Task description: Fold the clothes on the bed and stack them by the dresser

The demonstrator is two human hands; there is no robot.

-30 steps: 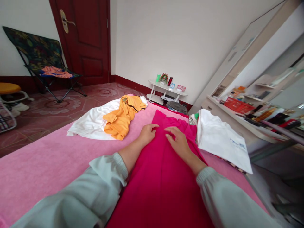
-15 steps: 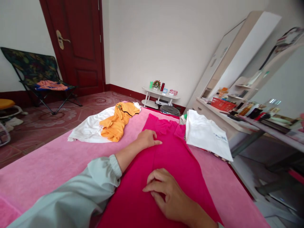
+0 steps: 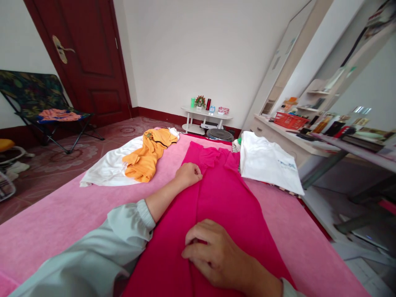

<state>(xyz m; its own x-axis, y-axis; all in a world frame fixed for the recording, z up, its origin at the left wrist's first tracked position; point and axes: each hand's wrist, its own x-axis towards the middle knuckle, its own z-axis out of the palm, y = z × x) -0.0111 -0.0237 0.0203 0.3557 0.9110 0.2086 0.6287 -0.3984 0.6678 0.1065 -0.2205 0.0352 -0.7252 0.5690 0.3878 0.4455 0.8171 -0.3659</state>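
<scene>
A long magenta garment [image 3: 229, 206], perhaps a dress, lies spread lengthwise on the pink bed cover, with ruffled cloth at its far end. My left hand [image 3: 188, 175] is closed on its upper part, left of the middle, fingertips pinching the cloth. Nearer to me, my right hand [image 3: 213, 251] has its fingers curled together on the lower part, pinching cloth there too. A lengthwise fold line runs between the two hands. Both hands partly hide the cloth in their fingers. The garment's near end runs out of view.
Left of the garment lie an orange shirt [image 3: 145, 159] and a white garment [image 3: 105, 165]. A folded white T-shirt [image 3: 267, 163] tops a stack at right. Beyond stand a low white shelf [image 3: 207, 112], a folding chair [image 3: 52, 111], and a dresser with a red basket [image 3: 291, 120].
The fingers of both hands have closed in on the cloth, and both hands have shifted slightly left. The lengthwise fold line between them stands out more. My view has tilted slightly.
</scene>
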